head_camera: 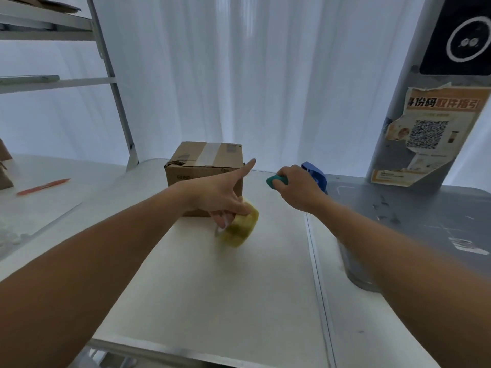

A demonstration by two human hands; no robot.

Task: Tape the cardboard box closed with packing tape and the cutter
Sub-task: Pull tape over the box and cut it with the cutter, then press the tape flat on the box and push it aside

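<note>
A small cardboard box (207,166) stands at the back of the white table (212,288), flaps down, with a strip of clear tape across its top. My left hand (223,192) is just in front of the box, lower fingers curled on a yellowish roll of packing tape (241,227) that rests on the table, forefinger stretched out toward the box's right edge. My right hand (297,187) is to the right of the box, closed around a teal cutter (275,180) whose end sticks out to the left.
A blue tape dispenser (316,173) sits just behind my right hand. A grey table (425,221) adjoins on the right, with a pillar carrying a poster (430,134). An orange pen (43,185) lies far left under a metal shelf frame (117,102).
</note>
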